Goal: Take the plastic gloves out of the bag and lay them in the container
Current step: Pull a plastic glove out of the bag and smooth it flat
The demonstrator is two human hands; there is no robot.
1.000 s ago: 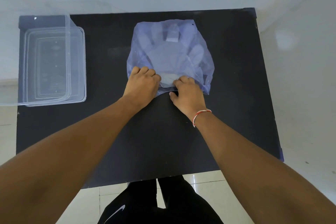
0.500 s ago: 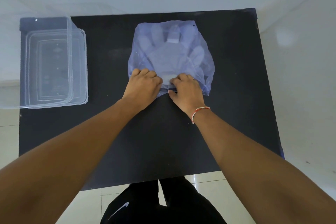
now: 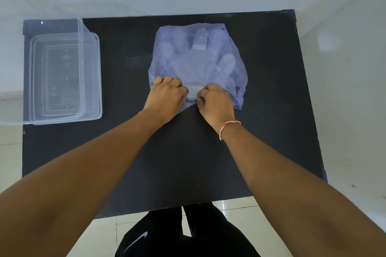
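Hardly anything has shifted since a moment ago: our two hands sit a touch closer at the bag's mouth, and the bag itself lies where it lay. We've got the left hand (image 3: 167, 93) and the right hand (image 3: 215, 100) knuckles-up, side by side, at the near edge of the bluish bag (image 3: 198, 62), centre of the frame on the black desk (image 3: 188, 162). Fingers (image 3: 165, 80) on both hands are curled together and pinched on the thin film at the opening, a pale fold of plastic showing between them. The plastic gloves (image 3: 194, 64) are still inside, their finger shapes showing through the film toward the top of the frame. Over at the upper left waits the clear container (image 3: 87, 115), nothing in it, well apart from the bag.

Now, to do this well, we reckon each hand should catch only one layer, then part sideways so the mouth opens without the film tearing or the whole bag sliding. Both forearms run up from the bottom corners, wrists low and slightly bent inward, a red-and-white thread band (image 3: 228, 128) on the right wrist.
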